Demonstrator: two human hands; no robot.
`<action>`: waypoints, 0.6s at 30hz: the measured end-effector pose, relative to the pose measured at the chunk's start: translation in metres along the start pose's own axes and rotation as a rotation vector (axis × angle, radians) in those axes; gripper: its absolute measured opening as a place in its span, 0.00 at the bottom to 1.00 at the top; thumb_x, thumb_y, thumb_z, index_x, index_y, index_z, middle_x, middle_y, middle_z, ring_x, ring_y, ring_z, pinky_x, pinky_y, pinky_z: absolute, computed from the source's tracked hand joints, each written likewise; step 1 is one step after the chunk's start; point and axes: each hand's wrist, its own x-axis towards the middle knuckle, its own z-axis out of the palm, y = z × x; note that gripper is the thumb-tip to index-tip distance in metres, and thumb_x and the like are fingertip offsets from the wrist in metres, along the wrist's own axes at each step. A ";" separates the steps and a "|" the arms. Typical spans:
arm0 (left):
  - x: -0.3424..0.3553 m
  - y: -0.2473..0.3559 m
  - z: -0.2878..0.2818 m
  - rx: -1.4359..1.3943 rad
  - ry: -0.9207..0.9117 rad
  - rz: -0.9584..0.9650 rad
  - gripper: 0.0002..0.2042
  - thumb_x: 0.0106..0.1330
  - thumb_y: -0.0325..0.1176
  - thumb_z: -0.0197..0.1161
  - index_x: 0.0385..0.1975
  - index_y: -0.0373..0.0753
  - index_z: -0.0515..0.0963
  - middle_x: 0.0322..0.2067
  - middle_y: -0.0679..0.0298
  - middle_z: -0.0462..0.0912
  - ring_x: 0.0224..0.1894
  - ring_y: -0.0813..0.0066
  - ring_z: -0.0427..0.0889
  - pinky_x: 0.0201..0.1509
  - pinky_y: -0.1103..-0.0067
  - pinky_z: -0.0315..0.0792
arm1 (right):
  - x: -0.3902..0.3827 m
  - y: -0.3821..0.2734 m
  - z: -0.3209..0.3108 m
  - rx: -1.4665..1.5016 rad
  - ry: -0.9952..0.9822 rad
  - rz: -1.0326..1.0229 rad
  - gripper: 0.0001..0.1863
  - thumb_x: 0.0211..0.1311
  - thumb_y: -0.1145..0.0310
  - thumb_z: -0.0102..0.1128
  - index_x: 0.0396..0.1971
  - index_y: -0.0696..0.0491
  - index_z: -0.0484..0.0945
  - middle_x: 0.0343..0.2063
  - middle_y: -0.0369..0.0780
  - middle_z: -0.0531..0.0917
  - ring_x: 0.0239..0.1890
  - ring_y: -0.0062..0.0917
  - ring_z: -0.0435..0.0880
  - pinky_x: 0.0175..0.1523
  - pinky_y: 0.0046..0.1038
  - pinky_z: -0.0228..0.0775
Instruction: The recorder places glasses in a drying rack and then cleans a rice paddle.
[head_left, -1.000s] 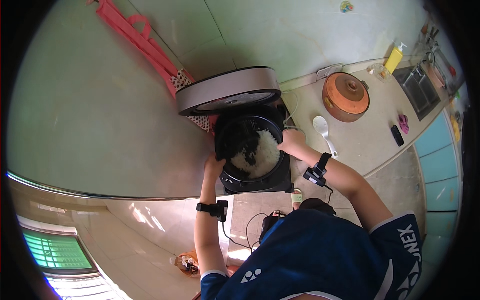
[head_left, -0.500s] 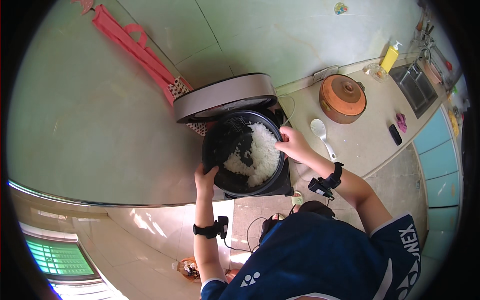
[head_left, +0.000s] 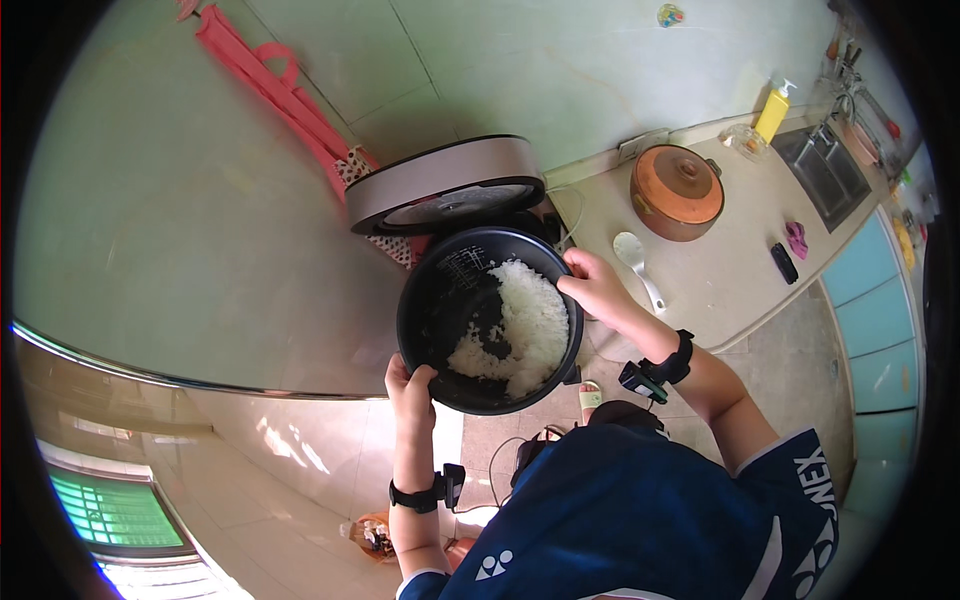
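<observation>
Both my hands hold a black inner pot point(head_left: 440, 320), lifted toward me in front of the open rice cooker. White rice point(head_left: 528, 315) lies heaped along its right side and bottom. My left hand point(head_left: 410, 385) is closed on the lower left rim, thumb over the edge. My right hand point(head_left: 590, 285) is closed on the upper right rim. The cooker's silver lid point(head_left: 445, 160) stands raised behind the pot, and most of its body is hidden under the pot.
On the counter point(head_left: 690, 300) at right are a lidded copper-coloured pot point(head_left: 675, 195), white rice paddle point(head_left: 640, 265), black object point(head_left: 783, 262), purple cloth point(head_left: 796, 238), yellow pump bottle point(head_left: 772, 112) and steel sink point(head_left: 820, 175). A pink item point(head_left: 260, 90) hangs at upper left, beside the wall.
The inner pot has come up out of the cooker and toward me, shifting left and down in view. My left hand has moved down and left with it; my right hand stays on the rim.
</observation>
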 end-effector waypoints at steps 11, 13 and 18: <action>-0.001 -0.001 0.005 0.086 0.049 0.042 0.06 0.39 0.16 0.47 0.17 0.35 0.63 0.16 0.69 0.66 0.18 0.86 0.63 0.22 0.89 0.58 | -0.004 0.016 -0.002 0.126 -0.043 -0.102 0.07 0.53 0.66 0.48 0.24 0.53 0.65 0.15 0.29 0.64 0.18 0.11 0.61 0.22 0.15 0.53; -0.002 0.000 0.006 0.080 0.060 0.033 0.06 0.39 0.16 0.47 0.17 0.35 0.63 0.17 0.69 0.66 0.18 0.85 0.62 0.23 0.89 0.58 | -0.006 0.017 -0.010 0.274 -0.062 -0.013 0.14 0.56 0.58 0.44 0.23 0.54 0.67 0.12 0.32 0.68 0.13 0.14 0.68 0.16 0.17 0.59; -0.003 0.002 0.013 0.098 0.060 0.050 0.06 0.40 0.16 0.47 0.17 0.35 0.63 0.17 0.69 0.66 0.19 0.85 0.62 0.23 0.89 0.57 | 0.009 0.122 -0.066 -0.660 0.259 0.033 0.17 0.47 0.60 0.53 0.33 0.56 0.67 0.25 0.41 0.74 0.27 0.32 0.74 0.32 0.30 0.66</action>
